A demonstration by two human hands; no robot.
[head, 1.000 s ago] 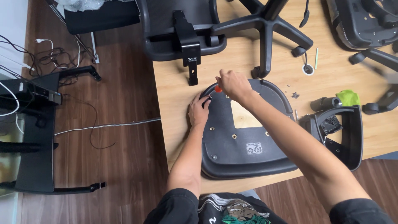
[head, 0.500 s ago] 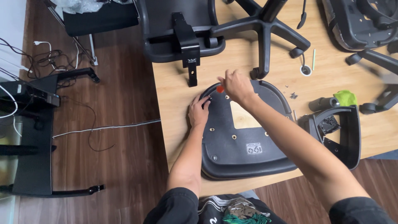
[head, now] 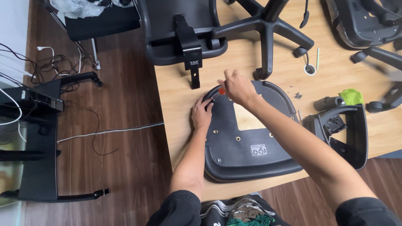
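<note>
A person leaned over a wooden desk (head: 176, 96) where an upturned black chair seat (head: 247, 146) lay flat, its underside facing up and its long axis running from the near desk edge away toward the far side. Both hands worked at the seat's far-left rim. The left hand (head: 202, 113) rested on that rim, fingers curled down against the plastic beside what looked like a small fastener; whether its grip pinched anything could not be made out. The right hand (head: 235, 87), reaching across from the right, sat just beyond and slightly to the right of the left, closed around a small tool with a red-orange handle (head: 221, 91), whose tip pointed down and left toward the spot under the left fingers. The two hands were near, almost touching; the left was the closer to that spot.

The tool's working end was hidden by the hands, and motion blur softened the right fingers. A pale wooden panel (head: 248, 119) showed through the seat's central opening, with several screw holes around it. A black armrest piece (head: 349, 134) lay just right of the seat, a green cloth (head: 352, 96) beyond it, and a star-shaped chair base (head: 268, 25) stood farther back. Other chair parts at the far right were cut off by the frame.
</note>
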